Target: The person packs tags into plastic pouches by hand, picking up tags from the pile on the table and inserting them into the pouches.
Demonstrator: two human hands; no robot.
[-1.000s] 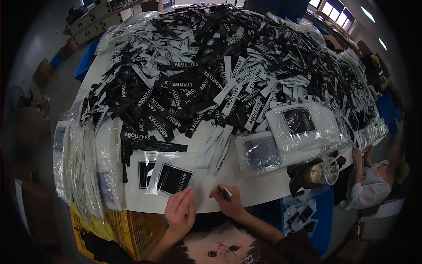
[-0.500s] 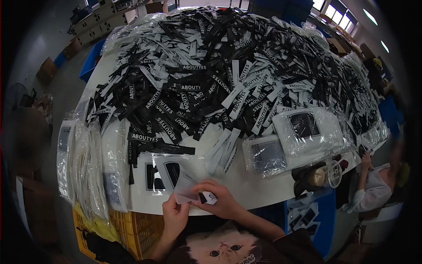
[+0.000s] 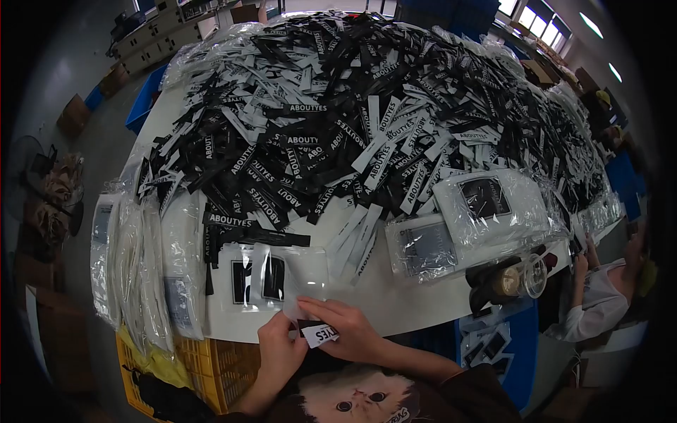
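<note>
My left hand (image 3: 280,350) is closed, pinching the near edge of a translucent plastic bag (image 3: 271,273) with a black printed panel. Beside it, my right hand (image 3: 347,329) holds a black-and-white label strip (image 3: 319,334) reading "YES", its fingers also pressed over the bag's opening. Whether the label's far end is inside the bag is hidden by my fingers. Under the held bag, another printed bag (image 3: 240,282) lies flat at the table's front edge. A large heap of black and white ABOUTYES strips (image 3: 303,141) covers the table beyond my hands.
Packs of clear bags (image 3: 185,268) stand at the left edge, and more packs (image 3: 490,211) lie at right near a plastic cup (image 3: 534,276). Below are a yellow crate (image 3: 229,370) and a blue bin (image 3: 523,359) holding bags. Another person's sleeve (image 3: 599,304) shows at far right.
The bag has been turned so its printed panel faces up above my hands. The label has shifted down and left toward my left thumb; both hands have drawn slightly closer to my body.
</note>
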